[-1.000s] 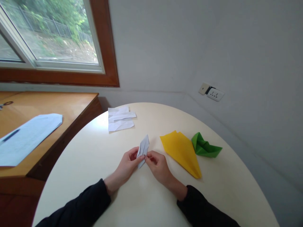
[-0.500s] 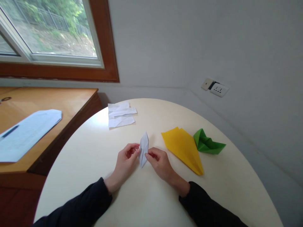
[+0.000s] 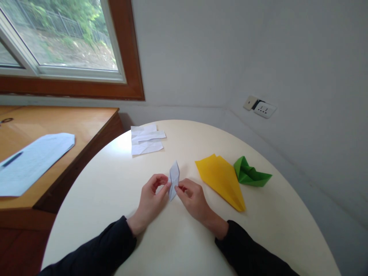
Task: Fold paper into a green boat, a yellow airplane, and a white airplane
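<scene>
A small folded white paper (image 3: 174,175), narrow and pointed at both ends, stands tilted between my hands above the round table. My left hand (image 3: 153,193) pinches its left edge between thumb and fingertips. From the other side, my right hand (image 3: 193,196) grips the lower right edge with thumb and forefinger. Right of my right hand lies a folded yellow paper (image 3: 221,180). Against its far right side sits a green paper boat (image 3: 250,174). The fingers behind the white paper are partly hidden.
Several white paper pieces (image 3: 148,146) lie at the far left of the round white table (image 3: 94,199). A wooden desk (image 3: 86,119) to the left carries white sheets (image 3: 37,165), a dark pen (image 3: 12,159) and part of a pair of scissors (image 3: 7,120). Walls stand behind and to the right.
Both hands still hold the white paper, whose position and tilt have shifted only slightly. The fingers of my left hand have rounded a little more. The view has turned very slightly.
</scene>
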A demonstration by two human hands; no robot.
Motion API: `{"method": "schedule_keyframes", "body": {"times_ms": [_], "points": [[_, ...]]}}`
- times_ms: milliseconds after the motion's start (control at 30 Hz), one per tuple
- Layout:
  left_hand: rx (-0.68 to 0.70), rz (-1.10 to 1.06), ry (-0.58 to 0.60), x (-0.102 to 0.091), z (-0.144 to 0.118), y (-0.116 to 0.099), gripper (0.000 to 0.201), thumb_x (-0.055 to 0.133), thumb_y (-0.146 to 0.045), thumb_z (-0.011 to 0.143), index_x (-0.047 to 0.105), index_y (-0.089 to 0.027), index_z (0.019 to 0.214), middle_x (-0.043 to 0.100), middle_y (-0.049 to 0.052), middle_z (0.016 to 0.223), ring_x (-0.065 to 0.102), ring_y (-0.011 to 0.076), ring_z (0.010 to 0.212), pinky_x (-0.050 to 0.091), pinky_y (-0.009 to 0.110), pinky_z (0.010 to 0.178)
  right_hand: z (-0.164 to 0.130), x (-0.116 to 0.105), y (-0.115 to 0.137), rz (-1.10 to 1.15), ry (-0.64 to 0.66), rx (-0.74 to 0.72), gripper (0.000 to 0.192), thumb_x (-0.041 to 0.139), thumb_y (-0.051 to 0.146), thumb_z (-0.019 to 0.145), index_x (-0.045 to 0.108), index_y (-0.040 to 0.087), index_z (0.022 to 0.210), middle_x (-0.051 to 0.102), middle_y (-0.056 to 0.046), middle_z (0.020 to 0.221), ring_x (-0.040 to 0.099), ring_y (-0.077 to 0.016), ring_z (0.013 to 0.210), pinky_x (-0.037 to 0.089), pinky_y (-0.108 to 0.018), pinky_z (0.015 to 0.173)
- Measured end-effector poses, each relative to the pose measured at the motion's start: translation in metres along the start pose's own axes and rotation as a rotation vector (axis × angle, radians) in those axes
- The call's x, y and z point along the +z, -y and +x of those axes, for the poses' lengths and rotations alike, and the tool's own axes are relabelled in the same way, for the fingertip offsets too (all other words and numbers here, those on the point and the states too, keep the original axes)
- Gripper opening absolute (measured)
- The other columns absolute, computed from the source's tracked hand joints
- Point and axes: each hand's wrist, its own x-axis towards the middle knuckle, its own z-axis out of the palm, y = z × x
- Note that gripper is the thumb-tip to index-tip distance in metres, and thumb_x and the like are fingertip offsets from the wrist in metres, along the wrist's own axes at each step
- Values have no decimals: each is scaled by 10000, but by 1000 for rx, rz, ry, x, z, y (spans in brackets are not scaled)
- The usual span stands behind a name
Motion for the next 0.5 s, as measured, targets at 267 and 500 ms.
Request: {"method": "schedule_keyframes", "body": {"times_ms": [267,500], "points": [[76,135,-9,-5,0,3,103,634,-235,721,598,-170,793,585,14,738,538,151,715,445,275,685,-1,2,-4,-29,-9,-62,142,522,212,836,602,187,721,580,-8,656,526,-129,609,431,-237,569],[121,140,18,-3,-3,0,96,628,-241,734,564,-172,713,552,-2,682,516,140,675,428,257,647,-3,2,-6,-27,-15,-81,157,514,198,847,581,186,705,567,-14,671,526,-134,637,428,-239,579]]}}
